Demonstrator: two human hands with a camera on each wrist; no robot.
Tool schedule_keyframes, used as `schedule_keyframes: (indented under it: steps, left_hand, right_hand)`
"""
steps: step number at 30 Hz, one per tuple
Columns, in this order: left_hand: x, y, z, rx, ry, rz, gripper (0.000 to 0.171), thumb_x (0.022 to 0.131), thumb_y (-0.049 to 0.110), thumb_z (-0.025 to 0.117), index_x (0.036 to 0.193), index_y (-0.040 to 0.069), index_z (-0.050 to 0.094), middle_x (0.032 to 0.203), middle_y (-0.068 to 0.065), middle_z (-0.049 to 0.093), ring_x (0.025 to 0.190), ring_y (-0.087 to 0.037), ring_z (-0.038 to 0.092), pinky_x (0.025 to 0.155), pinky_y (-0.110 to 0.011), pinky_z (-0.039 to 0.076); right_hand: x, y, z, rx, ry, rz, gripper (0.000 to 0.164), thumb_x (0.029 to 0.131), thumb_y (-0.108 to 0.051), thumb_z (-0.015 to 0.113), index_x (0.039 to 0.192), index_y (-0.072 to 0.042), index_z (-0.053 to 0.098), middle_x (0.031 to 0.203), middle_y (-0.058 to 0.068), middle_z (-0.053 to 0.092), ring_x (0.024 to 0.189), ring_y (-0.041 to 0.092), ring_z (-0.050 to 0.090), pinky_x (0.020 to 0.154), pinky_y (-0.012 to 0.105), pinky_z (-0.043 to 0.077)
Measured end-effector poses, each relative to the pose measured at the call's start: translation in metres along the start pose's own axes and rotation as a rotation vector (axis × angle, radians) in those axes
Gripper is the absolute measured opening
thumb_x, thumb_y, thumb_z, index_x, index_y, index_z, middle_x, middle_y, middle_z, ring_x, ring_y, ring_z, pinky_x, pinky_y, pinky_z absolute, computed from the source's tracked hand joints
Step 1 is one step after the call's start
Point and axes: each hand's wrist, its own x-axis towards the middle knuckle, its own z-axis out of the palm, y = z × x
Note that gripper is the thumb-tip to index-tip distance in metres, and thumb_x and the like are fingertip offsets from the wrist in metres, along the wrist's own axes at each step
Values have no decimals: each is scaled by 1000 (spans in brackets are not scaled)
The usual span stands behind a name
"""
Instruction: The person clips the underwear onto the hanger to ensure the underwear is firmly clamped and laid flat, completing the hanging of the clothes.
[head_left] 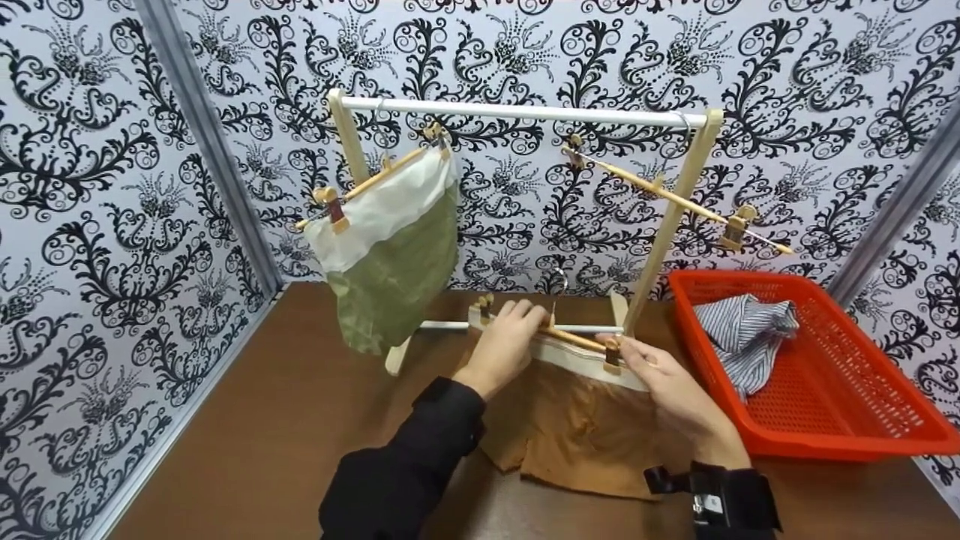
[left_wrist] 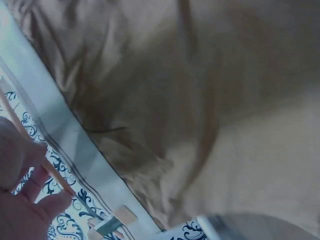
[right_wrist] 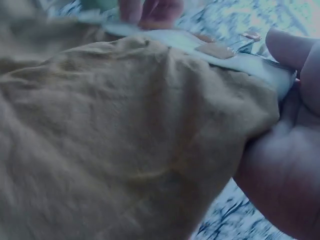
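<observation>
Brown shorts (head_left: 585, 427) with a white waistband (head_left: 566, 352) hang from a wooden clip hanger (head_left: 577, 339) in the middle of the head view. My left hand (head_left: 510, 337) grips the hanger bar left of its metal hook (head_left: 561, 281); the left wrist view shows the fingers and thumb (left_wrist: 55, 204) around the thin bar (left_wrist: 59, 177). A clip (head_left: 613, 356) bites the waistband near its right end. Just beyond that clip, my right hand (head_left: 679, 386) pinches the waistband's corner, with the thumb (right_wrist: 290, 47) on top in the right wrist view. Another clip (head_left: 486, 306) sits at the left end.
Behind stands a garment rack with a white rail (head_left: 517, 111). A green garment with a white band (head_left: 397, 262) hangs from it at left, a bare clip hanger (head_left: 660, 191) at right. A red basket (head_left: 832, 442) at right contains striped cloth (head_left: 750, 337). Patterned walls surround the brown table (head_left: 285, 435).
</observation>
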Motion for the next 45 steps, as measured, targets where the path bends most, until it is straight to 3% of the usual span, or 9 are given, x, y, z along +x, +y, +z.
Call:
schedule_keyframes:
  steps: [4,9,12,15,18,21,30,39,45]
  left_hand:
    - [11,0,-5,-81,66,20,37,74,-17,60,102,8,65,101,-6,62,95,-26,57,87,-33,50]
    - [27,2,-9,-257,173,-34,22,86,-10,66,103,4,71,109,-10,66,103,-27,60,97,-33,48]
    - [38,4,-13,-429,234,-164,27,87,-4,72,114,-1,71,121,-15,68,112,-28,62,104,-33,45]
    - [48,6,-20,-591,274,-359,42,90,3,74,129,-5,63,131,-19,64,122,-29,61,108,-33,43]
    - [55,8,-29,-726,276,-528,46,96,11,70,136,-6,57,135,-20,62,125,-28,59,108,-32,43]
    - [62,10,-39,-830,244,-617,40,102,20,62,135,-4,60,134,-17,63,126,-25,59,108,-31,42]
    - [89,2,-71,-1053,210,-582,40,108,22,49,141,0,56,145,-13,56,137,-20,49,112,-24,35]
    - [112,-11,-102,-1111,165,-562,44,108,22,49,149,5,47,155,-8,44,142,-17,42,113,-21,31]
    - [118,-22,-116,-1119,152,-598,45,109,23,46,152,11,44,157,-5,43,142,-15,41,116,-27,30]
  right_hand:
    - [-8,-24,15,80,47,-2,52,111,-27,39,153,4,35,146,25,51,126,28,57,102,32,48]
    - [-17,-47,43,67,249,-10,48,111,-21,42,153,0,38,149,19,48,124,18,56,99,25,48]
    - [-18,-54,61,43,385,-67,46,110,-17,43,152,0,41,148,19,49,122,17,57,99,24,47]
    - [-17,-57,78,39,492,-137,46,109,-17,44,153,-4,41,149,16,50,123,19,57,100,24,48]
    - [-13,-59,92,21,551,-211,46,109,-18,45,154,-6,41,153,9,46,130,20,53,103,25,46]
    - [-7,-63,103,-31,571,-286,47,109,-18,46,154,-6,41,154,6,46,136,19,48,107,25,41]
    - [16,-94,124,-101,504,-451,51,108,-14,47,155,0,35,154,11,46,141,22,44,110,29,38]
    - [47,-130,145,12,382,-523,65,108,-15,49,160,1,13,163,12,28,145,18,37,114,30,33]
    - [67,-143,152,-29,356,-558,63,109,-15,45,159,3,12,164,14,25,148,17,31,117,28,28]
